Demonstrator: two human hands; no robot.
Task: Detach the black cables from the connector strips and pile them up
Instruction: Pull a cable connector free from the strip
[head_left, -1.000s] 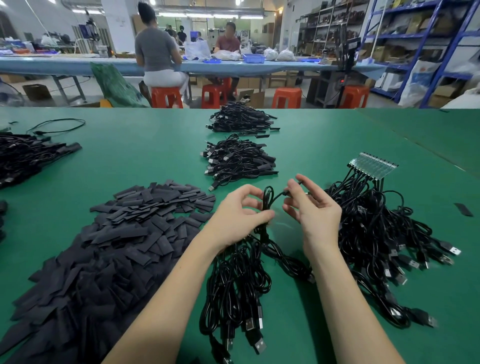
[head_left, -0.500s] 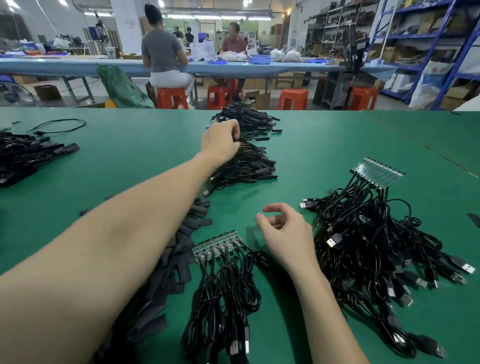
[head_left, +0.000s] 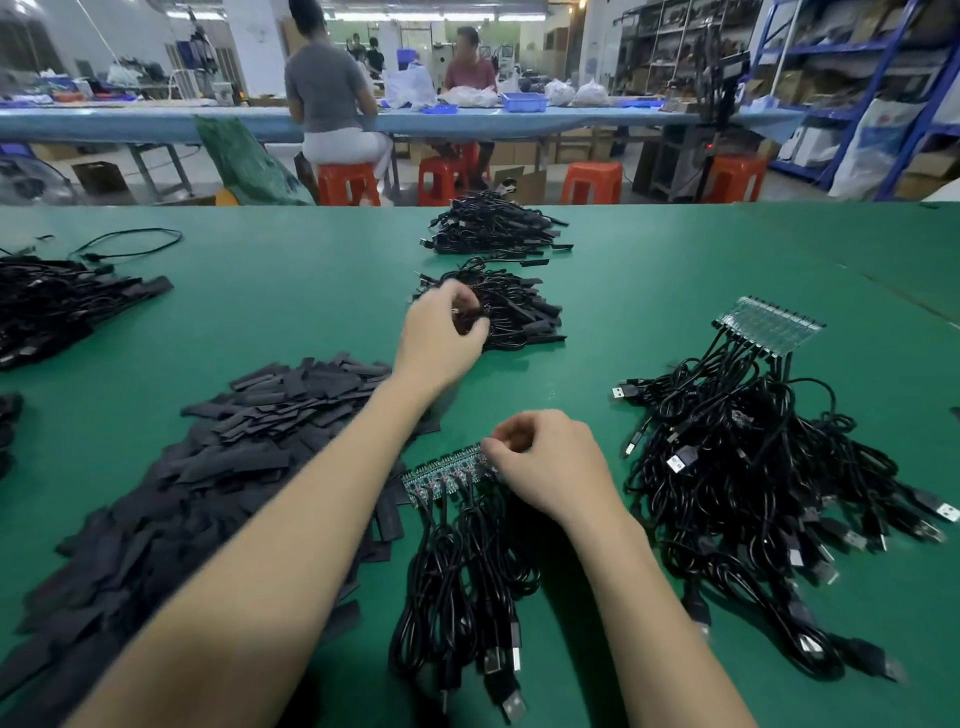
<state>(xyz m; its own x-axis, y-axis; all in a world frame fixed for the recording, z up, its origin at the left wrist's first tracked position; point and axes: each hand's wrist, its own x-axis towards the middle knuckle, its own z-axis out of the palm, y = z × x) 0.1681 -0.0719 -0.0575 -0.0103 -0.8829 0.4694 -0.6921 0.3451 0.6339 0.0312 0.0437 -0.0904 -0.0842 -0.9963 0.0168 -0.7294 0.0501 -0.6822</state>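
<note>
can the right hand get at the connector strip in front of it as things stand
Probably yes. The right hand already sits at the right end of the connector strip, its fingertips curled onto that end. Nothing lies over the strip; its cables trail toward the person, and the left hand is away at the cable pile.

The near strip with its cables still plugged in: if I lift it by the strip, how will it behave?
The strip looks thin and rigid, so it should lift flat. Its cables lie in loose loops, so they would likely dangle and swing. The USB plugs at the free ends may drag and snag.
</note>
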